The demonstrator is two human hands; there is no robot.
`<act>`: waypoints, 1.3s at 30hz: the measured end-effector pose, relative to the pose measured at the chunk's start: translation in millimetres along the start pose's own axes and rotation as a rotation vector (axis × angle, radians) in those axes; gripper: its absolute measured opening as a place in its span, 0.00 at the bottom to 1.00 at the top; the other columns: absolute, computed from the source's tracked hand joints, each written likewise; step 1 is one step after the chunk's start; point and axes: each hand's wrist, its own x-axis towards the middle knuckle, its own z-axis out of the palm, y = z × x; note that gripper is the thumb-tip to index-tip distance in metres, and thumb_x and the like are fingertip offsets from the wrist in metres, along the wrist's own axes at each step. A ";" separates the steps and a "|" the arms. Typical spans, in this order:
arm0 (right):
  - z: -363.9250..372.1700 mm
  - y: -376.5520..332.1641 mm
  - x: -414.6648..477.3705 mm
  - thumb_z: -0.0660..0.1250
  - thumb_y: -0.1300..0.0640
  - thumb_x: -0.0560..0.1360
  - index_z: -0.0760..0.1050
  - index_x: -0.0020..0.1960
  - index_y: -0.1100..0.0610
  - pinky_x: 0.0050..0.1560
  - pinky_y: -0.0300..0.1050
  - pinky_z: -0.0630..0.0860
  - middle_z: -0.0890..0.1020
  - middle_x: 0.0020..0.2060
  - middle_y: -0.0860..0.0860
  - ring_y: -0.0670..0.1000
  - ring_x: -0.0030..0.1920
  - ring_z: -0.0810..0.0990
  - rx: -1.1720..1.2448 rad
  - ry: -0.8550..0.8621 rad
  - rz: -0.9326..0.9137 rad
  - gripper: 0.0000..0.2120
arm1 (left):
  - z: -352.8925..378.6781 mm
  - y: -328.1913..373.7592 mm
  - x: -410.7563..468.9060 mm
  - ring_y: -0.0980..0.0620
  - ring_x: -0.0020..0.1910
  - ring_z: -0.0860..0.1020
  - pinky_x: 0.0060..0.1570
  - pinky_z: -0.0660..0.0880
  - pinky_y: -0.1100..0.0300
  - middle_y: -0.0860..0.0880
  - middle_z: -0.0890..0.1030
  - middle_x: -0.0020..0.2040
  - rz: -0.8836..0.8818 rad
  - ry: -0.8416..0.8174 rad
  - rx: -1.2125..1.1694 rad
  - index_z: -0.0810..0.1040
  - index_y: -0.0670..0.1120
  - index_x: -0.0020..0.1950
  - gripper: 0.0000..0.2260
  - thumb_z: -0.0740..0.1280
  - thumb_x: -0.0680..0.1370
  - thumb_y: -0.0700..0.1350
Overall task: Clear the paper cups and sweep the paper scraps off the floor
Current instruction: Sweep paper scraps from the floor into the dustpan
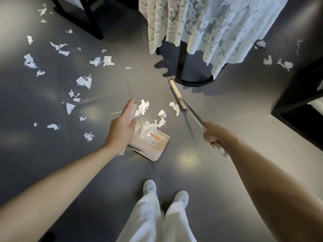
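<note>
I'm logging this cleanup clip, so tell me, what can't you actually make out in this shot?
Head view only:
Paper cups: none visible; the lace tablecloth covers whatever it hangs from, and the top edge cuts that off.
dustpan label: too small to read; its handle sits mostly behind the left hand.
broom: bristles barely show, small and end-on.
Dark object, bottom-left corner: cut off by the edge.

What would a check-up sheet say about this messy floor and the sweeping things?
Surface: dark grey floor, glossy.
Job's things: paper scraps scattered, mostly to the left; some in the dustpan; broom with its head near the table base; paper cups not seen.
Clutter: thin stick by the dustpan.
Grips: left hand holds the dustpan's handle; right hand grips the broom handle.
Cables: nothing seen.
Surroundings: lace tablecloth, black furniture.
</note>
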 end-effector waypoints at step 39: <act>14.1 -179.2 16.6 0.57 0.68 0.74 0.69 0.61 0.63 0.27 0.42 0.70 0.77 0.32 0.57 0.54 0.30 0.75 -0.296 -0.051 -0.243 0.16 | -122.6 -106.7 20.0 0.43 0.61 0.76 0.60 0.70 0.55 0.54 0.74 0.68 -0.191 0.251 -0.025 0.59 0.62 0.75 0.28 0.62 0.81 0.40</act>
